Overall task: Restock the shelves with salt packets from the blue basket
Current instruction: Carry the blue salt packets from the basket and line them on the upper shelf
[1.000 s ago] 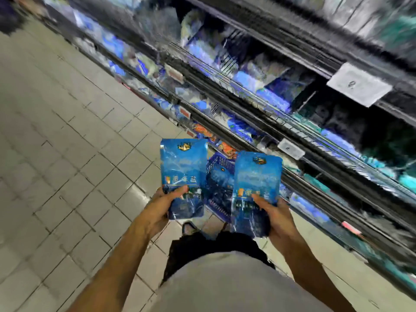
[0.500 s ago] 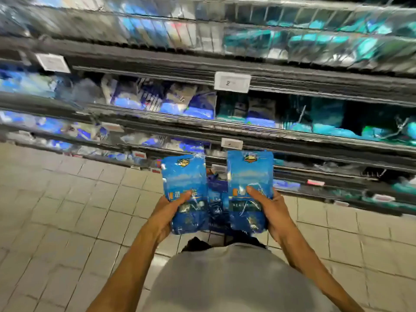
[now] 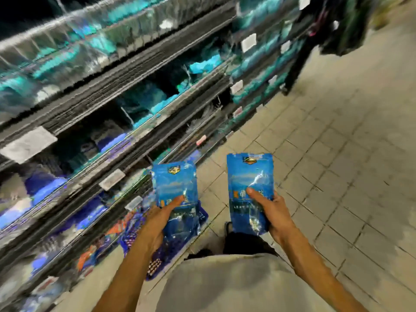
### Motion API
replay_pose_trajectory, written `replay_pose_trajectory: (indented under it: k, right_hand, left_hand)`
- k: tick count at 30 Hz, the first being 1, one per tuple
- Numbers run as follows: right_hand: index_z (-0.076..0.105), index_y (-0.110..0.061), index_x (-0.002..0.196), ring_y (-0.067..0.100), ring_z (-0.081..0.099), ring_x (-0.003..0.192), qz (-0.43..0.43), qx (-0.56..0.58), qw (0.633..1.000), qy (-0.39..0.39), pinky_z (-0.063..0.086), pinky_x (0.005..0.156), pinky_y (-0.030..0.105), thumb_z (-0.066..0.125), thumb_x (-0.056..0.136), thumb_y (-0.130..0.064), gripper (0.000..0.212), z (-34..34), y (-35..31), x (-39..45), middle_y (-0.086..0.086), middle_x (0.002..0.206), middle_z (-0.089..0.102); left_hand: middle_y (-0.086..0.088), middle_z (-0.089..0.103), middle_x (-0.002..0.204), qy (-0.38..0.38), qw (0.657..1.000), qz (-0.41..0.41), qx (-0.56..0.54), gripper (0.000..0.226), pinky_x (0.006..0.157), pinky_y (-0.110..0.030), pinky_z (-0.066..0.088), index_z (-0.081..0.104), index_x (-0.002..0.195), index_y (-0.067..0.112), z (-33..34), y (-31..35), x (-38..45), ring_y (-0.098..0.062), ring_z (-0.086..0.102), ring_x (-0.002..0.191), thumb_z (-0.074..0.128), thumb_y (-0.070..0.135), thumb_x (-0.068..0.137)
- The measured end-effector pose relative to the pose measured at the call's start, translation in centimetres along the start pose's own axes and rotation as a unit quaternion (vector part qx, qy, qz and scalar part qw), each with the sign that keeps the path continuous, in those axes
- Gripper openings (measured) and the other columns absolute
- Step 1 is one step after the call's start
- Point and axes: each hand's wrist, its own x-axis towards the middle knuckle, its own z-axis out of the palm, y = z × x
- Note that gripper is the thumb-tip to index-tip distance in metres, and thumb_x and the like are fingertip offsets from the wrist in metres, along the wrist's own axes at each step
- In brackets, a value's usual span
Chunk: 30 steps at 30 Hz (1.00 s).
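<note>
Salt packets, two of them, sit in my hands at the lower centre of the frame, both blue with a dark badge at the top and held upright, label toward me. My left hand (image 3: 157,218) grips the left salt packet (image 3: 176,194) by its lower half, thumb laid across the front and the fingers wrapped behind. My right hand (image 3: 270,212) grips the right salt packet (image 3: 248,185) the same way, thumb pressed on the printed band. The two packets stand apart with tiled floor (image 3: 337,176) showing between them.

The blue basket (image 3: 155,262) lies on the floor just below my left hand, mostly hidden by my forearm; I can see its perforated wall but cannot tell what is in it.

The shelves (image 3: 126,82) run from the lower left to the upper right of the frame, heavily blurred. The upper tiers hold teal packs, the lower left tiers blue and purple ones, with white price tags (image 3: 28,144) along the rails. A dark blurred figure (image 3: 333,25) stands at the upper right.
</note>
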Motion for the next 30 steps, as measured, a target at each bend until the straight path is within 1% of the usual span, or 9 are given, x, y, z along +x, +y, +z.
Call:
replay_pose_trajectory:
  k: [2, 5, 8, 10, 12, 15, 20, 24, 30]
  right_hand:
    - [0.073, -0.013, 0.108, 0.030, 0.077, 0.085, -0.011, 0.030, 0.999, 0.042, 0.061, 0.061, 0.034, 0.086, 0.070, -0.027, 0.043, -2.8, -0.5, -0.7, 0.012, 0.099, 0.079]
    - [0.072, -0.014, 0.108, 0.030, 0.077, 0.086, -0.026, 0.070, 0.993, 0.092, 0.061, 0.061, 0.034, 0.088, 0.067, -0.029, 0.047, -7.1, -1.2, -1.2, 0.011, 0.101, 0.079]
    - [0.071, -0.013, 0.112, 0.031, 0.077, 0.090, -0.037, 0.089, 0.988, 0.124, 0.061, 0.064, 0.035, 0.088, 0.068, -0.031, 0.050, -11.4, -2.3, -1.0, 0.012, 0.103, 0.078]
    - [0.070, -0.012, 0.113, 0.030, 0.077, 0.089, -0.036, 0.090, 0.985, 0.144, 0.061, 0.063, 0.034, 0.088, 0.066, -0.033, 0.055, -14.5, -3.4, -0.5, 0.011, 0.102, 0.079]
    - [0.070, -0.014, 0.111, 0.028, 0.077, 0.086, -0.039, 0.094, 0.982, 0.160, 0.061, 0.062, 0.033, 0.088, 0.062, -0.036, 0.057, -17.7, -4.7, 0.2, 0.009, 0.098, 0.079]
    - [0.069, -0.019, 0.112, 0.024, 0.078, 0.086, -0.050, 0.089, 0.980, 0.169, 0.060, 0.060, 0.030, 0.088, 0.059, -0.041, 0.060, -21.8, -7.1, 1.2, 0.004, 0.097, 0.080]
    - [0.069, -0.019, 0.109, 0.026, 0.078, 0.084, -0.054, 0.104, 0.979, 0.168, 0.060, 0.059, 0.030, 0.089, 0.056, -0.042, 0.061, -26.8, -10.5, 3.8, 0.006, 0.096, 0.080]
    - [0.069, -0.017, 0.110, 0.027, 0.078, 0.085, -0.059, 0.108, 0.979, 0.164, 0.060, 0.059, 0.031, 0.090, 0.059, -0.042, 0.061, -29.4, -13.3, 6.5, 0.007, 0.097, 0.079]
    - [0.068, -0.019, 0.113, 0.028, 0.077, 0.087, -0.055, 0.117, 0.978, 0.163, 0.061, 0.062, 0.033, 0.091, 0.058, -0.044, 0.065, -32.2, -17.4, 12.2, 0.007, 0.099, 0.079]
  left_hand:
    - [0.002, 0.077, 0.115, -0.049, 0.998, 0.009, 0.036, 0.073, 0.104, -0.053, 0.050, 0.071, 0.120, 0.025, 3.5, 0.8, 0.8, -0.023, 0.070, 0.111, 0.089, 0.054, 0.055]
    - [0.005, 0.076, 0.117, -0.111, 0.990, 0.028, 0.082, 0.062, 0.106, -0.053, 0.049, 0.070, 0.123, 0.026, 9.0, 1.6, 1.9, -0.019, 0.070, 0.113, 0.087, 0.047, 0.068]
    - [0.001, 0.077, 0.116, -0.129, 0.985, 0.043, 0.109, 0.061, 0.105, -0.055, 0.050, 0.068, 0.125, 0.022, 14.8, 1.8, 3.4, -0.022, 0.071, 0.111, 0.087, 0.039, 0.070]
    - [0.000, 0.077, 0.115, -0.142, 0.981, 0.043, 0.127, 0.053, 0.105, -0.055, 0.050, 0.068, 0.123, 0.021, 18.9, 1.8, 4.0, -0.024, 0.071, 0.111, 0.086, 0.033, 0.075]
    - [-0.003, 0.077, 0.115, -0.160, 0.977, 0.034, 0.136, 0.056, 0.104, -0.056, 0.051, 0.069, 0.122, 0.022, 22.8, 1.5, 4.3, -0.028, 0.072, 0.110, 0.088, 0.036, 0.071]
    - [-0.010, 0.077, 0.113, -0.186, 0.974, 0.010, 0.132, 0.065, 0.095, -0.057, 0.056, 0.070, 0.119, 0.024, 28.3, 1.4, 4.5, -0.033, 0.074, 0.103, 0.094, 0.041, 0.061]
    - [-0.010, 0.076, 0.115, -0.210, 0.969, 0.022, 0.131, 0.053, 0.091, -0.052, 0.058, 0.073, 0.117, 0.025, 35.9, 2.3, 5.1, -0.032, 0.074, 0.104, 0.090, 0.035, 0.068]
    - [-0.012, 0.077, 0.111, -0.220, 0.967, 0.016, 0.127, 0.051, 0.071, -0.039, 0.063, 0.075, 0.112, 0.024, 40.5, 3.9, 6.4, -0.032, 0.075, 0.100, 0.091, 0.035, 0.065]
    - [-0.009, 0.079, 0.106, -0.213, 0.967, 0.019, 0.139, 0.057, 0.065, -0.035, 0.062, 0.068, 0.119, 0.021, 46.0, 6.7, 10.7, -0.029, 0.077, 0.094, 0.088, 0.035, 0.068]
